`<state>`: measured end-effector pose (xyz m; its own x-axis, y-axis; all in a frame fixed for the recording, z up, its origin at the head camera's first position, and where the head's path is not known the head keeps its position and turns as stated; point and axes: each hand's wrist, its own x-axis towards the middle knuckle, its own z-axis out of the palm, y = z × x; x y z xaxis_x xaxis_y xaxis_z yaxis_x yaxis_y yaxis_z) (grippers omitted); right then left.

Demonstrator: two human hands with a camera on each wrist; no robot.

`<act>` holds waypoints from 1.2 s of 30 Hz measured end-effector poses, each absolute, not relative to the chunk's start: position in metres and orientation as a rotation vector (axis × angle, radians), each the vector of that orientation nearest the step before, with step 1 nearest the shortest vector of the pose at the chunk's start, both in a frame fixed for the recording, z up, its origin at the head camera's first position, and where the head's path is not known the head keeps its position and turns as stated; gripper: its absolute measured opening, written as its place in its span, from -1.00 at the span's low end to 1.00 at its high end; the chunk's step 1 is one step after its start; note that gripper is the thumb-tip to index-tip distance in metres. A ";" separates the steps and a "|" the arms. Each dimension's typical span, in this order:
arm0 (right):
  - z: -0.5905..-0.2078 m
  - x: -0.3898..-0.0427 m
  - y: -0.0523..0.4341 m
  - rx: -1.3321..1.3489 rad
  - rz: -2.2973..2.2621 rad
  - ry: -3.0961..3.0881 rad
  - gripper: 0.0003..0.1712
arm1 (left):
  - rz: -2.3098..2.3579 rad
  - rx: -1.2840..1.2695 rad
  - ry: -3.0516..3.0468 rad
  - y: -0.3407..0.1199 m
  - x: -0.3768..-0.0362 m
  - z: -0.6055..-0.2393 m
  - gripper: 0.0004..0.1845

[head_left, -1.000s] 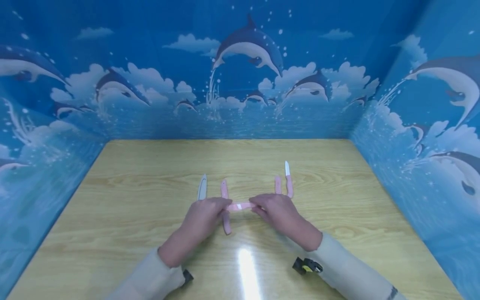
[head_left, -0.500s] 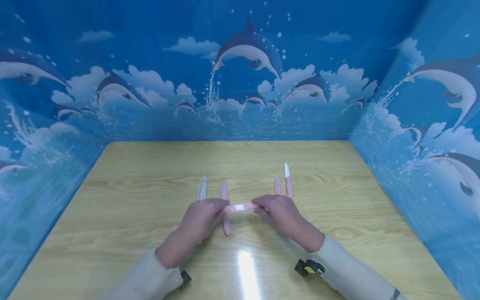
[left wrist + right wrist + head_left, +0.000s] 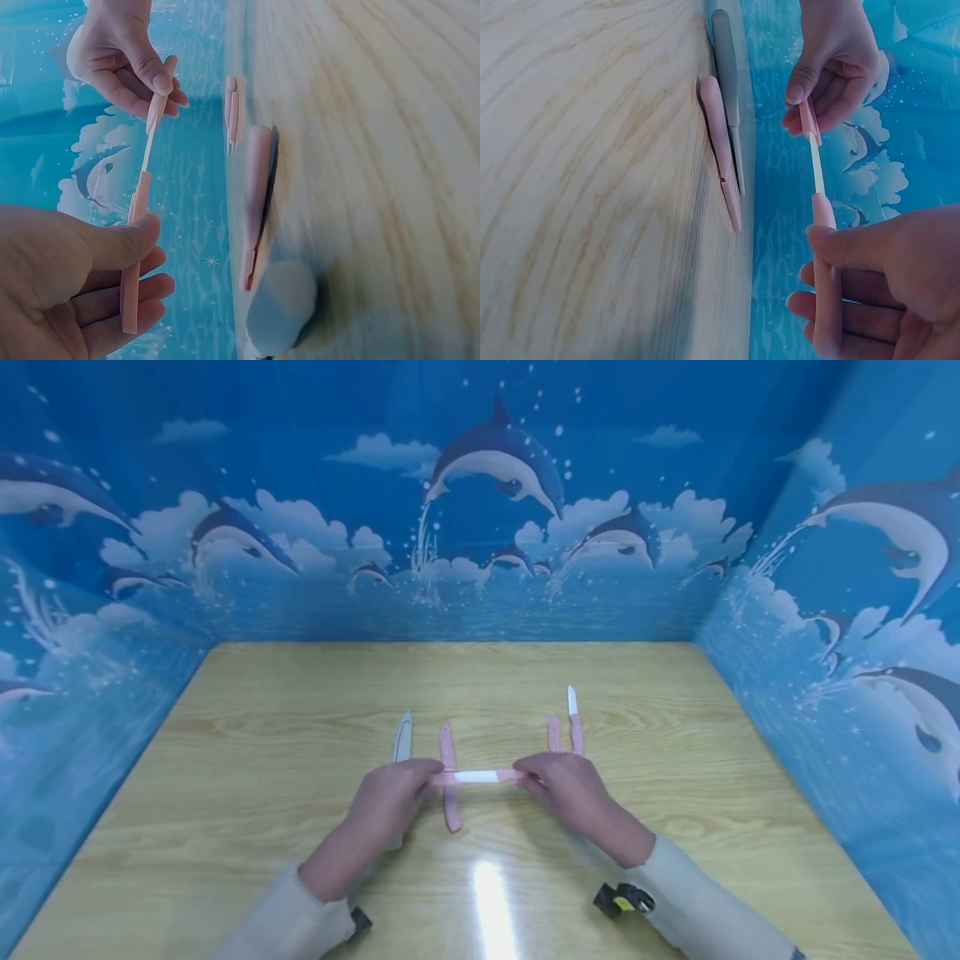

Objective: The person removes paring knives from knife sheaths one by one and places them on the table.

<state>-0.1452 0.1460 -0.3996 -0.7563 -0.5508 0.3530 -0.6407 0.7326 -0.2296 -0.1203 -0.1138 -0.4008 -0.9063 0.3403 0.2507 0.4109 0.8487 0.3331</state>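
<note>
Pink handle (image 3: 517,774) pinched in the right hand (image 3: 567,789), pink sheath (image 3: 442,778) pinched in the left hand (image 3: 392,802), white blade (image 3: 476,776) bared between the two and held level just above the wooden table (image 3: 675,793). Fingers and thumb of each hand curled round their own end, seen closely from both wrist views: thumb of the left hand (image 3: 67,285) pressed on the sheath (image 3: 135,247), the right hand (image 3: 889,289) wrapped round the handle (image 3: 823,285), blade (image 3: 817,166) running thin between. Directly beneath the grip, a second pink sheathed knife (image 3: 449,774) lying on the table, crossing under the blade. Beyond the left hand, a grey blade (image 3: 403,737) flat on the wood; beyond the right hand, a pink sheath (image 3: 553,732) and just beside it a pink knife with white tip (image 3: 575,722). Bare wood wide to either side of the grip and on toward the far edge; blue dolphin-printed walls (image 3: 480,527) well apart on three sides
</note>
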 end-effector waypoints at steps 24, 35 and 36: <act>-0.404 -0.143 0.147 0.789 0.651 -2.745 -0.81 | -1.051 -0.293 -2.943 -0.121 -0.117 -0.408 -0.78; -0.406 -0.143 0.141 0.693 1.318 -2.806 -0.72 | -1.667 -0.234 -2.839 -0.109 -0.118 -0.412 -0.69; -0.406 -0.143 0.140 0.685 1.395 -2.804 -0.70 | -1.709 -0.239 -2.818 -0.108 -0.118 -0.413 -0.68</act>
